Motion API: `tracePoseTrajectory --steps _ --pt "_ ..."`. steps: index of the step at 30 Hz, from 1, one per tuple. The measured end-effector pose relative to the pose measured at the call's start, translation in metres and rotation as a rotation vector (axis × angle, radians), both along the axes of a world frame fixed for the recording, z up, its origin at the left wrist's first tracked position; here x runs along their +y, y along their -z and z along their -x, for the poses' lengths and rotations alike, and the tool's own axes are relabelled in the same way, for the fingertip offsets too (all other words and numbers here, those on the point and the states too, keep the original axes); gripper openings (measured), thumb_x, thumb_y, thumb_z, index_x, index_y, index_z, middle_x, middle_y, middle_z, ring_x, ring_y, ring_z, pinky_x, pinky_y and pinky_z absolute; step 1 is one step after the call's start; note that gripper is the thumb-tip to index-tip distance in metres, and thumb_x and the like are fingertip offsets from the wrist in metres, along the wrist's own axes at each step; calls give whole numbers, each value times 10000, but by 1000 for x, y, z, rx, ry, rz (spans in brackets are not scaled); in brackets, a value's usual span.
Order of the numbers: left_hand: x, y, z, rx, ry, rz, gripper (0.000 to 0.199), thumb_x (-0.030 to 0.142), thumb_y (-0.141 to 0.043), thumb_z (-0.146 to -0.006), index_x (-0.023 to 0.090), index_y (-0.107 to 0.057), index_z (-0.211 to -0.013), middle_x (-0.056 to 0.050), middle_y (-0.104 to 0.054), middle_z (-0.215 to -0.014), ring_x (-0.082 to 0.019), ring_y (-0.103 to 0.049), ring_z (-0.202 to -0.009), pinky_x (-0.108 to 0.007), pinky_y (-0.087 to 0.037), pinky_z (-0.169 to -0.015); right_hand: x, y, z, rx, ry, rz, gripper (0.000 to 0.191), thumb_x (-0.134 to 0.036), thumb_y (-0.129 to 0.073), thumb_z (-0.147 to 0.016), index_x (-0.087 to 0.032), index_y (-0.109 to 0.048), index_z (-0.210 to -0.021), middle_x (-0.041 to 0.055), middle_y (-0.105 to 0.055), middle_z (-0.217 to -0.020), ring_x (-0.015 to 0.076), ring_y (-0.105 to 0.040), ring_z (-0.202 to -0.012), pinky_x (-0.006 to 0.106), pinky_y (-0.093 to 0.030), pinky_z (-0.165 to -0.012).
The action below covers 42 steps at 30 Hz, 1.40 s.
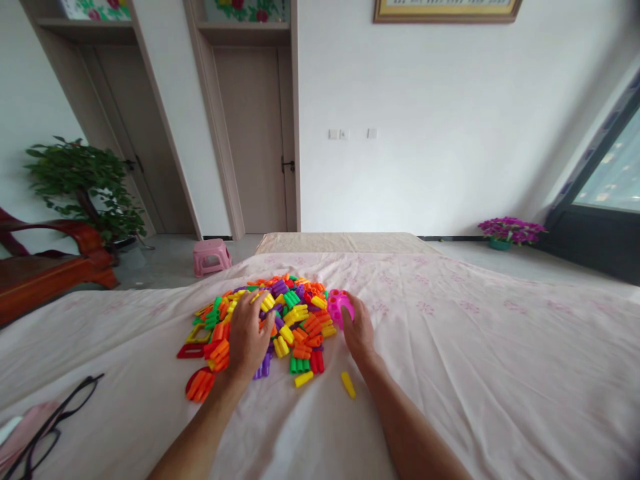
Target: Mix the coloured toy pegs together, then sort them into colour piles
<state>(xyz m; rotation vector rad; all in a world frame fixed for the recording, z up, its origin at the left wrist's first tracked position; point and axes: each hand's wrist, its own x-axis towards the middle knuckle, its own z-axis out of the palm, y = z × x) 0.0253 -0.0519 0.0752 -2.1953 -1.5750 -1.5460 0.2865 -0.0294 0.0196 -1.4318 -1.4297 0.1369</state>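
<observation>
A heap of colourful plastic pieces (301,333), in orange, yellow, green, purple and red, lies on the pale flowered cloth. Over the left part of the heap is my left hand (249,333), its thumb and fingers apart, with yellow pieces near the fingertips; nothing is plainly held. To the right of the heap, my right hand (357,327) grips a pink ring-shaped piece (337,307) with holes around it. One yellow piece (349,385) lies apart, below my right hand. Another yellow piece (303,379) rests at the heap's near edge.
Black-framed glasses (60,417) lie on the cloth (475,373) at the lower left. Beyond the cloth are a pink stool (212,257), a wooden chair (60,257), a leafy plant (83,180) and purple flowers (511,230).
</observation>
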Motion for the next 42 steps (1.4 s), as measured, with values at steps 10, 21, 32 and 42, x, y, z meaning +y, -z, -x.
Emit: tracePoseTrajectory --steps 10,21,32,42 --pt "-53 44 -84 631 576 84 250 328 -483 -924 265 -610 -1130 -40 -580 -1285 -257 -284 -1418 -566 -91 -1219 -7 7 -24 -404 293 423 616 -436 -542 -841 -151 -478 -1383 184 -620 -1201 357 -499 -1160 460 -336 -948" --pt "-12 16 -32 634 200 24 206 160 -461 -898 249 -644 -931 -53 -603 -1240 -271 -349 -1374 -635 -69 -1185 2 14 -21 -19 63 267 367 -434 -449 -815 -199 -619 -1039 25 -656 -809 200 -591 -714 287 -414 -625" --pt "-28 5 87 457 -446 305 298 457 -508 -870 227 -638 -1008 -94 -602 -1040 -266 -554 -969 -392 -432 -841 3 13 -27 143 192 241 431 -493 -419 -829 -172 -613 -1042 51 -651 -831 220 -590 -739 294 -408 -629" --pt "-9 23 60 372 -514 359 253 397 -597 -797 201 -686 -930 -112 -582 -1113 -295 -493 -1042 -459 -367 -951 1 13 -17 -220 348 178 490 -383 -371 -906 -94 -549 -1259 203 -576 -1207 296 -533 -1082 402 -404 -898"
